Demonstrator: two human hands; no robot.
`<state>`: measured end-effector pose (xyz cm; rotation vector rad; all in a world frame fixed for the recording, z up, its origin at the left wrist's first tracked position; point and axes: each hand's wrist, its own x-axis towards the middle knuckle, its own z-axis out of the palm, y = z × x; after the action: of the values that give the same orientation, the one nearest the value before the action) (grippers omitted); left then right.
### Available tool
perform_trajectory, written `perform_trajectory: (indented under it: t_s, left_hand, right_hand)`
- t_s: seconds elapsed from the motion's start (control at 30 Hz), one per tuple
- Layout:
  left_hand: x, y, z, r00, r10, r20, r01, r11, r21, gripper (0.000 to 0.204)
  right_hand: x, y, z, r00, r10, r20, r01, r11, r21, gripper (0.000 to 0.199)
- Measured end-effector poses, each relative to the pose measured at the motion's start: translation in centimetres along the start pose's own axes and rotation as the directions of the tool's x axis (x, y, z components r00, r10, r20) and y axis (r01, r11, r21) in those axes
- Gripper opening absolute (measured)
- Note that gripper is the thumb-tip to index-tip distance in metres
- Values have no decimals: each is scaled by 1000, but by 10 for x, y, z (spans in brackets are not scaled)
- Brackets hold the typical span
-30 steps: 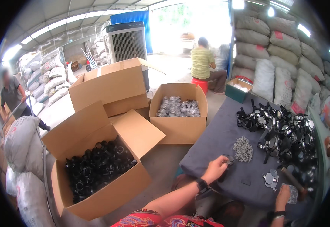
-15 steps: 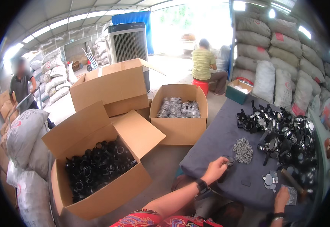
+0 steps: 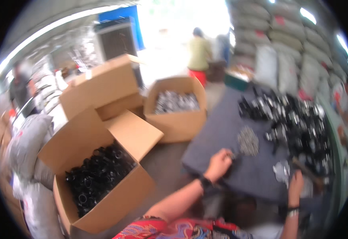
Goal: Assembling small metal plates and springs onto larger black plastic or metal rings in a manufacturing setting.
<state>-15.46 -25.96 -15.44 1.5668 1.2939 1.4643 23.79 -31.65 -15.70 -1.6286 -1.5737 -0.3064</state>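
Note:
My left hand (image 3: 218,164) is closed, its fingertips on a small round dark piece (image 3: 232,156) with a shiny rim, at the near left of the grey table (image 3: 205,139). Just beyond lies a heap of small metal pieces (image 3: 248,141). On the right, my right hand (image 3: 296,184) is beside a few flat silver discs (image 3: 280,171) and a clear plastic bag (image 3: 307,188). Motion smears its fingers, so I cannot make out whether they hold anything. Close to it rests a brown wooden handle (image 3: 306,169).
Black bands with silver round parts (image 3: 301,127) pile up on the table's right. Left stand an open carton (image 3: 114,199) of black rings and another carton (image 3: 178,125) of shiny wrapped pieces. A green box (image 3: 237,81) sits at the far table end. Two people are farther off.
The whole view has shifted and blurred. My right hand has moved away from the plastic bag towards the silver discs. My left hand still keeps its fingertips on the small round piece.

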Motion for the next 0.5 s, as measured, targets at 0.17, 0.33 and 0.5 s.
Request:
perform_trajectory:
  t_s: [0.17, 0.33, 0.5]
  left_hand:
    - [10, -5, -11, 978, -194, 73, 206, 947, -245, 13]
    - [14, -7, -4, 957, -255, 136, 280, 935, -218, 15]
    - [5, -9, -1, 956, -247, 160, 280, 930, -240, 15]
  right_hand:
    - [30, -130, 21, 907, 179, 381, -406, 615, 676, 3]
    - [24, -188, 56, 762, 140, 633, -645, 265, 717, 4]
    - [11, -212, 86, 653, 32, 757, -755, 117, 646, 10]
